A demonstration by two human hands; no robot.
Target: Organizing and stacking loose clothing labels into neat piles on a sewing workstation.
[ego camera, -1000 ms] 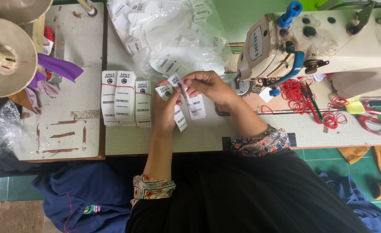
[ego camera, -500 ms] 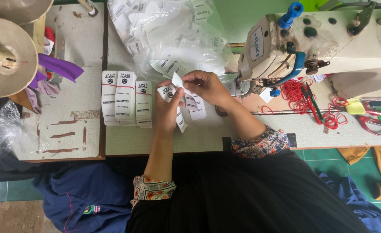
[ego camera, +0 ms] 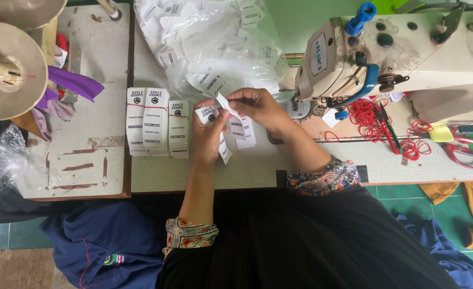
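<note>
My left hand (ego camera: 211, 132) grips a small bunch of white printed fabric labels (ego camera: 208, 113); a strip of them hangs below the fingers toward the table. My right hand (ego camera: 255, 106) pinches a single white label (ego camera: 224, 101) and lifts it off the bunch, with a few more labels (ego camera: 243, 130) tucked under its palm. Both hands hover over the grey table (ego camera: 247, 171), just right of three banded stacks of labels (ego camera: 156, 122) lying side by side.
A clear plastic bag of loose labels (ego camera: 209, 40) lies behind the hands. A sewing machine (ego camera: 397, 53) stands at the right, with red rubber bands (ego camera: 373, 118) and scissors (ego camera: 464, 152) beside it. Thread cones (ego camera: 9, 69) and purple cloth (ego camera: 68, 85) sit at the left.
My right hand has peeled one label upward and away from the bunch in my left hand. The left hand has risen slightly. The stacks have not moved.
</note>
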